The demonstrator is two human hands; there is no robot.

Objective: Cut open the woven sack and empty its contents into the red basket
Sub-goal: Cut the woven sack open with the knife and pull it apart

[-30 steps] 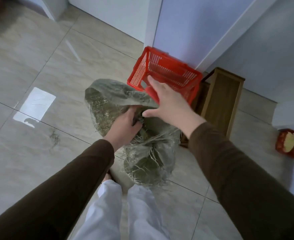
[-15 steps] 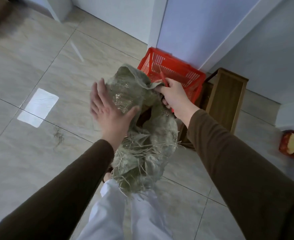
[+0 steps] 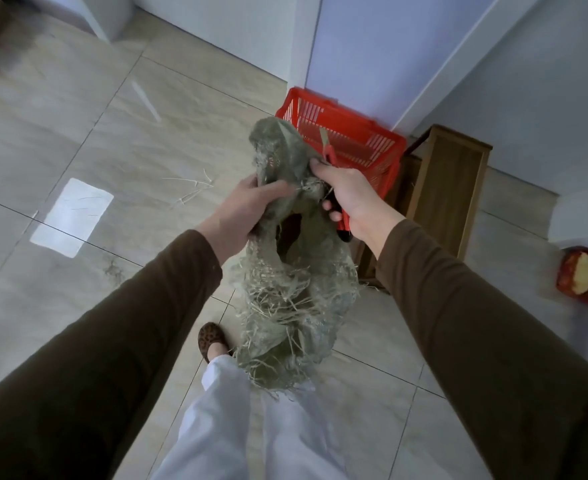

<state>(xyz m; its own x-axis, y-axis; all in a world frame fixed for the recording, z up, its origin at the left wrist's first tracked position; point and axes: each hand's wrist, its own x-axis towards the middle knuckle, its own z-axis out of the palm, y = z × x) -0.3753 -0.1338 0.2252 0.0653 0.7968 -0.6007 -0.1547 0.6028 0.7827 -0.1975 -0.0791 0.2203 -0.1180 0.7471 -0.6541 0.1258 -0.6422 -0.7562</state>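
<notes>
You had the sack (image 3: 287,271) hanging in the air between both hands, frayed end dangling down by your legs. Your left hand (image 3: 240,216) gripped a bunch of the weave near the top. Your right hand (image 3: 348,199) pinched the other side of it while also curled round a red cutter (image 3: 330,157). The basket (image 3: 348,140) sat on the floor just beyond, against the far wall.

Your sack (image 3: 296,271) hangs between your hands, the basket (image 3: 354,140) behind it on the floor (image 3: 112,133), against the wall (image 3: 372,46).
</notes>
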